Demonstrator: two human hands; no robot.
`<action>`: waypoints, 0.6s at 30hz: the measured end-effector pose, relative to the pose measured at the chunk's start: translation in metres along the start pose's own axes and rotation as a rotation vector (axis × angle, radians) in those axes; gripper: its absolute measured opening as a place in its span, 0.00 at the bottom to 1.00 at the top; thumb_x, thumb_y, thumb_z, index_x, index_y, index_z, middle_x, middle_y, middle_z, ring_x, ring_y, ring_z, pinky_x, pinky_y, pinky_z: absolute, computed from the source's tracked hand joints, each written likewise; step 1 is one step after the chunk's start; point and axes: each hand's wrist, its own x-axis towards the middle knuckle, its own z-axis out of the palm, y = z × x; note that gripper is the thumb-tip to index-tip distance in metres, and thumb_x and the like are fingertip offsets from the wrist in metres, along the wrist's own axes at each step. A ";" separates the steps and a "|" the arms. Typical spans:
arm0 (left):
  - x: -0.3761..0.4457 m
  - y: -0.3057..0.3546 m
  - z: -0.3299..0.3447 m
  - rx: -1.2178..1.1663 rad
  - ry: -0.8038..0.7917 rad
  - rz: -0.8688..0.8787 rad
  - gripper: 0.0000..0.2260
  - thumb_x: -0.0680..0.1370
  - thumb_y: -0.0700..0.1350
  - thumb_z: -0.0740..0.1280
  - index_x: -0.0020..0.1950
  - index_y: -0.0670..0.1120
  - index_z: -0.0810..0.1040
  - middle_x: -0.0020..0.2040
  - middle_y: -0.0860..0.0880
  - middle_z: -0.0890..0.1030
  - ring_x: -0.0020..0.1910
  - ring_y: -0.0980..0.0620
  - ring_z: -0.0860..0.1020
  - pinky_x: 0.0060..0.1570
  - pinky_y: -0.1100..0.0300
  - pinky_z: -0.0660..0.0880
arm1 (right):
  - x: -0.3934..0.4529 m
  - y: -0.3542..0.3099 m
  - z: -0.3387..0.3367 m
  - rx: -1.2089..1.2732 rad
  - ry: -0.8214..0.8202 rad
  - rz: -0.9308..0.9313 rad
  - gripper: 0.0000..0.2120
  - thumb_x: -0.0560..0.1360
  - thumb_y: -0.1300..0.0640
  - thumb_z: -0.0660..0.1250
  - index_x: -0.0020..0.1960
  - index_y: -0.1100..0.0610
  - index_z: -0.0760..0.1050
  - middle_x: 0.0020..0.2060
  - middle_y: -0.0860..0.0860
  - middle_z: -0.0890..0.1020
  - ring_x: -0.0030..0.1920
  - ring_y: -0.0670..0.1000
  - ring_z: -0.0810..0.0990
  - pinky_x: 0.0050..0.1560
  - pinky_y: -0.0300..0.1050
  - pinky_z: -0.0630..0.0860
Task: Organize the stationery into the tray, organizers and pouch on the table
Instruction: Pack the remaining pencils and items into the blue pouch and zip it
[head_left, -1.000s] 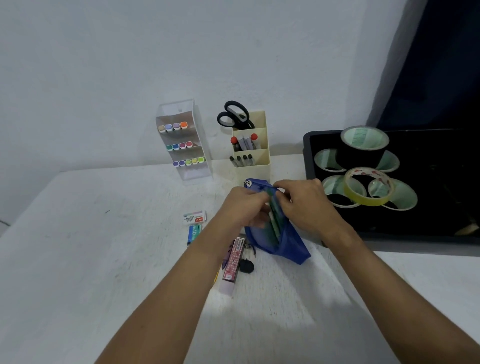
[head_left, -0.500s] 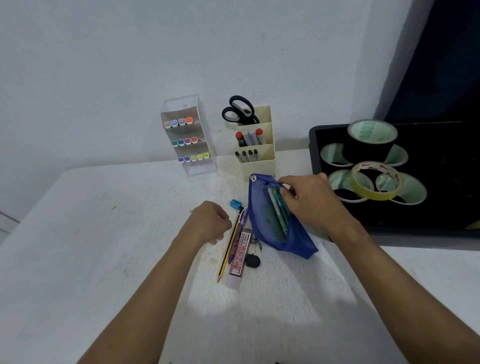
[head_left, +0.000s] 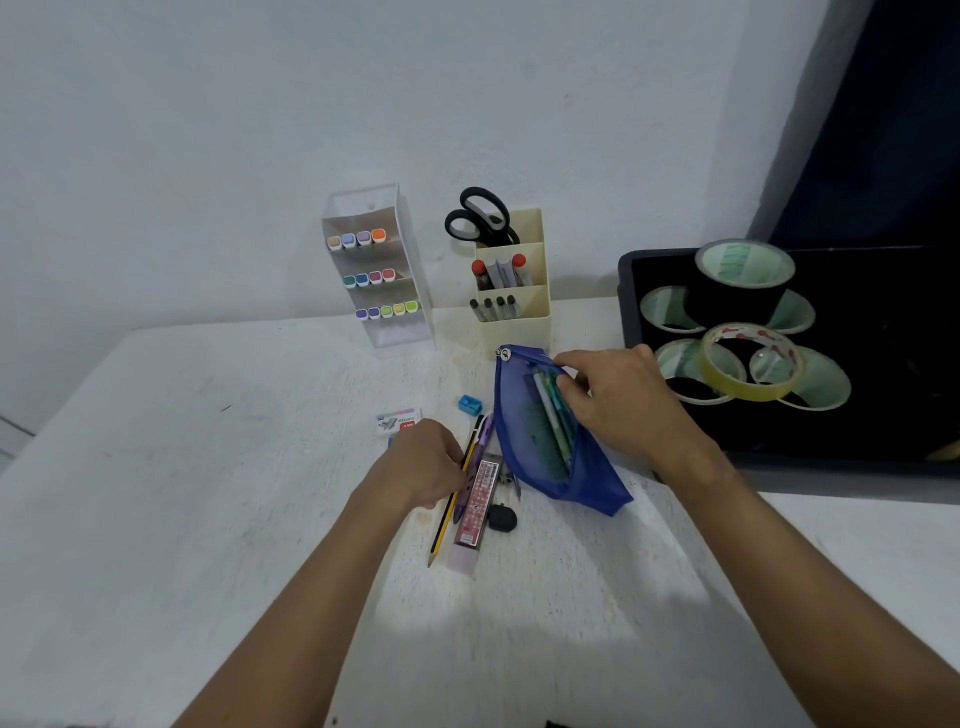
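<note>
Right hand (head_left: 618, 405) pinches the upper lip of the blue mesh pouch (head_left: 550, 441), holding the mouth wide so more can slide in; pens already lie inside. Pouch lies mid-table, just in front of the cream organizer (head_left: 514, 291), near the black tray (head_left: 883, 364) at the table's right edge. Left hand (head_left: 428, 465) curls down over the loose pile beside the pouch, fingers closing on the yellow pencil (head_left: 452, 506) and purple pen (head_left: 480, 447), likely the next load. Ruler case (head_left: 475, 501), black eraser (head_left: 502, 518), blue sharpener (head_left: 470, 404), staple box (head_left: 397, 420) still loose.
</note>
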 end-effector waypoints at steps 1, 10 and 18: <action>0.000 0.000 0.001 0.026 0.016 0.008 0.08 0.73 0.43 0.71 0.51 0.42 0.80 0.46 0.42 0.83 0.37 0.48 0.82 0.37 0.58 0.80 | 0.000 0.000 0.000 0.000 0.001 -0.001 0.13 0.80 0.51 0.56 0.58 0.51 0.76 0.43 0.50 0.83 0.45 0.53 0.78 0.55 0.48 0.62; 0.004 0.003 -0.008 -0.017 0.065 -0.051 0.10 0.70 0.46 0.74 0.38 0.42 0.75 0.34 0.42 0.80 0.30 0.49 0.78 0.31 0.61 0.76 | 0.000 -0.001 0.002 -0.014 0.035 0.038 0.14 0.80 0.54 0.57 0.60 0.55 0.75 0.47 0.53 0.83 0.50 0.56 0.78 0.56 0.50 0.63; 0.005 -0.001 -0.005 0.043 0.212 0.050 0.06 0.75 0.44 0.66 0.40 0.44 0.72 0.33 0.50 0.73 0.29 0.56 0.69 0.28 0.64 0.66 | 0.000 0.001 0.004 -0.028 0.011 0.032 0.13 0.80 0.53 0.55 0.54 0.53 0.77 0.44 0.51 0.82 0.47 0.54 0.77 0.54 0.50 0.63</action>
